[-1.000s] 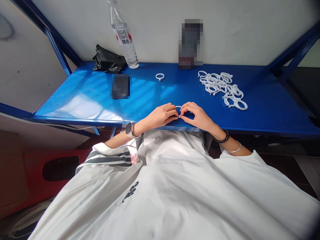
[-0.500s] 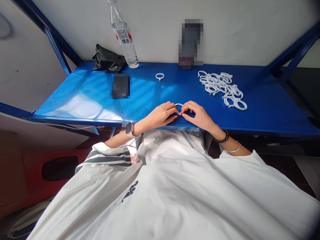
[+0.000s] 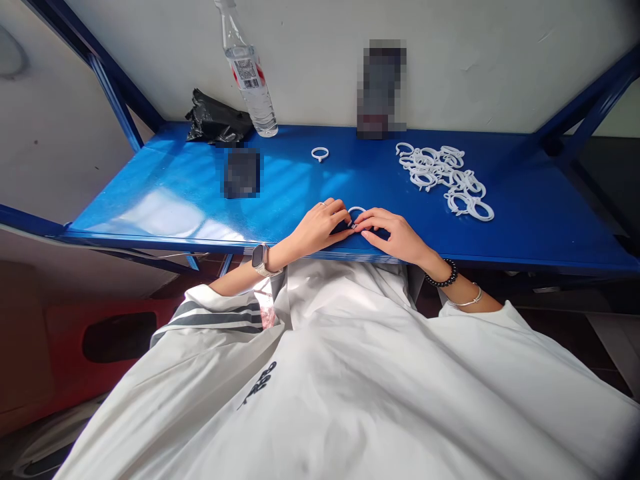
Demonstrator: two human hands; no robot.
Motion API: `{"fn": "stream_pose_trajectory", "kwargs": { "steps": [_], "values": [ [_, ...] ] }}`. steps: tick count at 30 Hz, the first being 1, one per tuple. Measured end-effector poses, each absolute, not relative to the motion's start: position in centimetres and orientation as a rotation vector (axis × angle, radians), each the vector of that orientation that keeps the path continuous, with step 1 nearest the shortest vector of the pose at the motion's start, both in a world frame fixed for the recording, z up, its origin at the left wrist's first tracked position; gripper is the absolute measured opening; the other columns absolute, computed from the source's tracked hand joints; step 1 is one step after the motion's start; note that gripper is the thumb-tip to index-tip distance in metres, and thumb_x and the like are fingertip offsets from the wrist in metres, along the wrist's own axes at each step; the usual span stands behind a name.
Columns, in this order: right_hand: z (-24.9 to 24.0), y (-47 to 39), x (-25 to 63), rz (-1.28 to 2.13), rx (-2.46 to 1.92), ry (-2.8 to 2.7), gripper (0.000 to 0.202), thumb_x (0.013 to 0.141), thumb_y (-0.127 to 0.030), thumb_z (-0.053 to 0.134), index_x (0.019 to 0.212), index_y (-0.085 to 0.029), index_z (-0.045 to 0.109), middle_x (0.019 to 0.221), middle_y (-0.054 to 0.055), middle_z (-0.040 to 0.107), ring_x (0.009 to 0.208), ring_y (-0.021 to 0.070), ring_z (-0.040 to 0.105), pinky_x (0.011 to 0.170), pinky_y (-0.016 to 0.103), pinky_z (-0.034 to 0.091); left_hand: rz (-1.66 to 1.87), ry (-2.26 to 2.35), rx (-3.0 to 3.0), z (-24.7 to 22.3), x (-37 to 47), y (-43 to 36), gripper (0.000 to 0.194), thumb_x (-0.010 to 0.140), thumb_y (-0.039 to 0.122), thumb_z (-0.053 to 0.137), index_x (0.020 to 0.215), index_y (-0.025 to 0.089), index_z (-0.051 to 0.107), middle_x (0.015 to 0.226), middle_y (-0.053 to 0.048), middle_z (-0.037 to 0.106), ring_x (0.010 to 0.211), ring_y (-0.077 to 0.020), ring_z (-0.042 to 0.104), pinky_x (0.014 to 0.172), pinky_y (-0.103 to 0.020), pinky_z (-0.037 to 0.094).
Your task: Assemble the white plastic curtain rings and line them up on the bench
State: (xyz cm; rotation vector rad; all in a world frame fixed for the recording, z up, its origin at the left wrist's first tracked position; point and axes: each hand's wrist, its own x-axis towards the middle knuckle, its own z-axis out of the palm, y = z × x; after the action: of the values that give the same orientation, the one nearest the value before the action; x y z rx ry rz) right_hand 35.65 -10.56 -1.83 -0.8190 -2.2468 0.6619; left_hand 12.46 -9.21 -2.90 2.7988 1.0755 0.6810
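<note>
Near the front edge of the blue table, my left hand (image 3: pixel 321 225) pinches a white plastic curtain ring (image 3: pixel 357 209) at its lower left side. My right hand (image 3: pixel 395 235) closes on the same ring from the right, thumb and fingers at its small eyelet end. The fingertips cover much of the ring, so only its upper arc and a bit of the eyelet show. Farther back lies a single white ring (image 3: pixel 320 159). To the right is a loose heap of several white curtain rings (image 3: pixel 429 180), overlapping one another.
At the back left stand a clear water bottle (image 3: pixel 257 100) and a crumpled black plastic bag (image 3: pixel 217 120). A blurred dark item (image 3: pixel 242 173) lies before the bag, and another blurred dark object (image 3: pixel 381 90) stands against the wall. Blue metal posts (image 3: pixel 117 103) flank the blue tabletop (image 3: pixel 280 213).
Both hands and the curtain ring have shifted slightly left. My right fingers have stretched farther across the ring's near side, closer to the left fingertips. The other rings have not moved.
</note>
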Motion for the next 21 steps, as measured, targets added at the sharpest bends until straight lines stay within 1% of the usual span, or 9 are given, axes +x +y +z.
{"fn": "stream_pose_trajectory", "kwargs": {
  "steps": [2,4,9,11,13,16,19,21],
  "values": [
    [-1.81,-10.68,35.59,0.704,-0.795,-2.231,0.018,0.095,-0.027,0.057,0.1,-0.024,0.073,0.11,0.007,0.073,0.085,0.0208,0.068,0.076,0.038,0.058,0.679,1.077,2.798,-2.89,12.42,-9.19,0.034,0.103,0.048,0.047,0.096,0.018,0.062,0.103,-0.01,0.062,0.089,-0.0228,0.054,0.076,-0.035,0.042],
    [-1.74,-10.81,35.54,0.752,-0.776,-2.217,0.017,0.095,-0.029,0.057,0.101,-0.024,0.073,0.11,0.007,0.073,0.079,0.0189,0.068,0.076,0.037,0.059,0.677,1.078,2.802,-2.85,12.39,-9.19,0.035,0.102,0.049,0.048,0.095,0.018,0.061,0.103,-0.01,0.063,0.088,-0.0226,0.054,0.075,-0.034,0.041],
    [-1.57,-10.9,35.52,0.772,-0.776,-2.199,0.018,0.096,-0.032,0.057,0.103,-0.025,0.072,0.114,0.007,0.072,0.082,0.0199,0.068,0.079,0.039,0.059,0.682,1.087,2.819,-2.74,12.47,-9.27,0.033,0.105,0.044,0.043,0.095,0.018,0.06,0.101,-0.01,0.063,0.087,-0.022,0.054,0.074,-0.034,0.04],
    [-1.65,-10.77,35.61,0.718,-0.812,-2.186,0.018,0.095,-0.032,0.057,0.105,-0.026,0.072,0.116,0.008,0.071,0.09,0.0227,0.067,0.08,0.04,0.059,0.673,1.082,2.838,-2.73,12.51,-9.29,0.031,0.106,0.041,0.041,0.099,0.017,0.061,0.101,-0.01,0.063,0.088,-0.0223,0.054,0.074,-0.034,0.04],
    [-1.78,-10.57,35.74,0.645,-0.866,-2.171,0.019,0.094,-0.03,0.057,0.107,-0.026,0.071,0.117,0.009,0.069,0.104,0.0268,0.065,0.082,0.042,0.058,0.663,1.069,2.854,-2.72,12.53,-9.29,0.03,0.106,0.039,0.041,0.102,0.017,0.061,0.102,-0.011,0.063,0.089,-0.0229,0.055,0.075,-0.034,0.041],
    [-2.0,-10.3,35.9,0.584,-0.944,-2.191,0.025,0.09,-0.03,0.061,0.114,-0.026,0.068,0.125,0.01,0.065,0.119,0.0308,0.059,0.09,0.046,0.055,0.663,1.059,2.856,-2.72,12.5,-9.29,0.029,0.106,0.038,0.042,0.105,0.017,0.061,0.103,-0.011,0.063,0.09,-0.0234,0.055,0.075,-0.035,0.041],
    [-2.1,-10.19,35.97,0.57,-0.998,-2.263,0.036,0.089,-0.033,0.063,0.124,-0.026,0.063,0.131,0.011,0.061,0.125,0.0329,0.054,0.103,0.051,0.048,0.663,1.054,2.849,-2.73,12.46,-9.28,0.029,0.106,0.037,0.041,0.106,0.017,0.062,0.105,-0.012,0.063,0.091,-0.0236,0.055,0.076,-0.035,0.041],
    [-2.09,-10.2,35.97,0.562,-1.028,-2.297,0.04,0.09,-0.035,0.062,0.13,-0.026,0.06,0.132,0.011,0.06,0.126,0.0338,0.053,0.106,0.053,0.044,0.657,1.056,2.856,-2.76,12.44,-9.27,0.03,0.106,0.037,0.04,0.107,0.017,0.062,0.105,-0.012,0.063,0.091,-0.0238,0.055,0.076,-0.035,0.041]
  ]
}}
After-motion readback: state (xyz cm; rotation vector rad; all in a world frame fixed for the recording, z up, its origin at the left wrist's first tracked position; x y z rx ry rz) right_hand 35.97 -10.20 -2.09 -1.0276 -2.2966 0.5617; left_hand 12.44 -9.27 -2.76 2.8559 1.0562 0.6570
